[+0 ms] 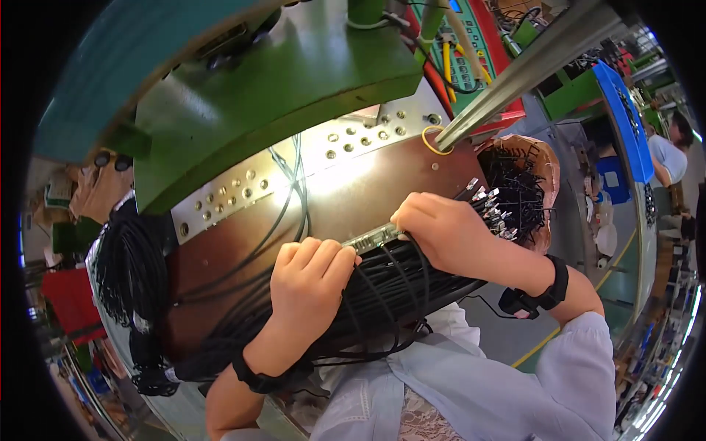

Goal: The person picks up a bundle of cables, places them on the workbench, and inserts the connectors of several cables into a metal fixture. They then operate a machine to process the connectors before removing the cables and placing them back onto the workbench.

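Observation:
Between my hands is a narrow silvery metal bar (pixel 373 238) with small slots or recesses along it. My left hand (pixel 310 275) is closed on its left end, knuckles up. At the other end, my right hand (pixel 446 234) grips the bar with curled fingers. Thin black cables hang from the bar toward me. Below my hands lies a thick bundle of black cables (pixel 390 290) along the near edge of the brown work surface (pixel 401 180). Metal plug ends (pixel 494 209) of several cables stick out just beyond my right hand.
A green machine part (pixel 279 95) overhangs a metal plate (pixel 246 187) with round holes. Loose cables (pixel 298 180) cross the surface. At left hangs a black cable coil (pixel 132 257); at right, a paper-lined container (pixel 548 176) holds black pieces. A grey metal post (pixel 529 66) slants past a control panel (pixel 471 70).

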